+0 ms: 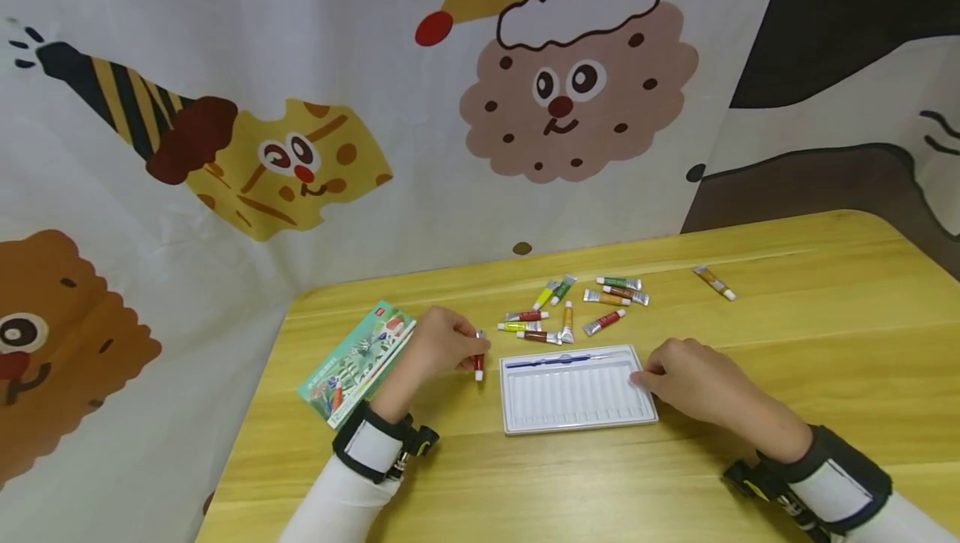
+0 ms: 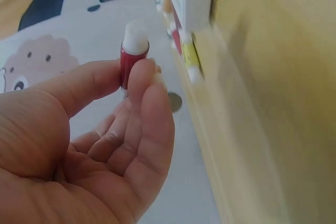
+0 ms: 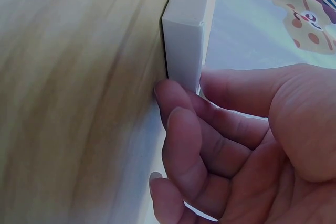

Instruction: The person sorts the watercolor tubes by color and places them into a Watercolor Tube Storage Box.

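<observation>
Between thumb and fingers my left hand point(image 1: 441, 341) pinches a red paint tube point(image 1: 479, 364), its white cap pointing toward me in the head view. The left wrist view shows that tube's red body point(image 2: 126, 66) at the fingertips. My right hand point(image 1: 693, 384) grips the right edge of a white plastic tray point(image 1: 573, 426), thumb on top and fingers at its side. In the right wrist view, the tray's corner point(image 3: 184, 45) sits between thumb and fingertips. A blue-handled paintbrush point(image 1: 551, 361) lies in the tray's upper slot, above a row of grooves holding no tubes.
Several paint tubes lie loosely behind the tray, among them a yellow tube point(image 1: 519, 327) and a green tube point(image 1: 619, 283). An ochre tube point(image 1: 714, 283) lies apart at the right. Beside my left hand is a green printed box point(image 1: 356, 359). A cartoon-print cloth point(image 1: 420, 218) hangs behind the table.
</observation>
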Demonstrator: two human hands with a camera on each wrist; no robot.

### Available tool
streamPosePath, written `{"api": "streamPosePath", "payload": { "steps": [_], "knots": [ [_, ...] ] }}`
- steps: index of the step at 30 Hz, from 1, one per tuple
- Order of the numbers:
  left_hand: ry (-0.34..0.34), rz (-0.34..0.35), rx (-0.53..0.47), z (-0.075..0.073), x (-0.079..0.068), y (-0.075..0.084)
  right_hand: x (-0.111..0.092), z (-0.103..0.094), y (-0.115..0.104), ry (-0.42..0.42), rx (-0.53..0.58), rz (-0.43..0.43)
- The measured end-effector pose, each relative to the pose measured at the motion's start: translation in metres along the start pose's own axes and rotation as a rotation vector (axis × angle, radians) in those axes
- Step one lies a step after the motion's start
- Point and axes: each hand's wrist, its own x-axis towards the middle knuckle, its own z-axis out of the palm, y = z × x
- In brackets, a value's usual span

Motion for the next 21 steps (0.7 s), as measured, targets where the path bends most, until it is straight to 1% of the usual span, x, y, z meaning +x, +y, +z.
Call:
{"api": "streamPosePath", "payload": {
  "steps": [9,15,21],
  "knots": [
    [-0.053,-0.027,-0.032,0.018,-0.021,0.013,0.0,0.0,0.001,0.001,0.008,-0.003],
    [-0.045,-0.051,0.007,0.033,-0.029,0.02,0.001,-0.001,0.002,-0.01,0.012,0.004],
    [-0.034,-0.063,0.004,0.046,-0.034,0.02,0.002,-0.001,0.001,-0.026,0.017,0.008]
  ]
}}
